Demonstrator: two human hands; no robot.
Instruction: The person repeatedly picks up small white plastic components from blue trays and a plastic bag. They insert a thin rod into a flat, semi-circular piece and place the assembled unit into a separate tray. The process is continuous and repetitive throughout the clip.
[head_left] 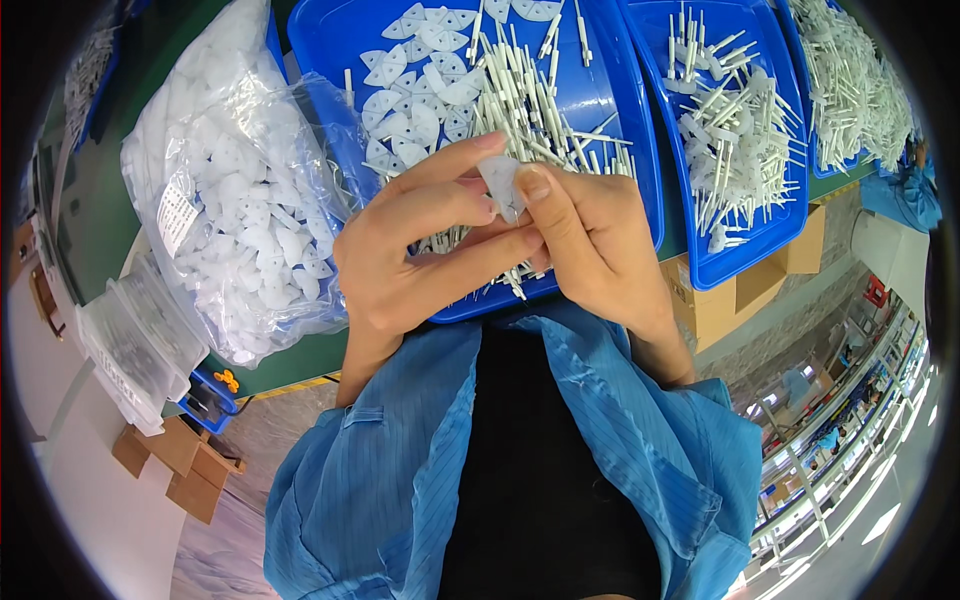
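Note:
Both hands meet above the front part of a blue tray [640, 150]. A small white fan-shaped plastic piece [500, 183] is pinched between them. My right hand [605, 235] presses it with the thumb on its face. My left hand [425, 225] holds its left side, fingers closed around it. Behind the hands, several more white fan-shaped pieces [415, 105] lie in the tray's left part. A heap of thin white rods [525, 95] fills the middle. Fingers hide the lower edge of the held piece and whatever is beneath it.
A clear plastic bag [245, 190] full of white pieces lies left of the tray. To the right, a second blue tray [735, 262] holds rods joined to white pieces, above a cardboard box [755, 290]. Clear plastic containers [140, 335] stand at the table's left edge.

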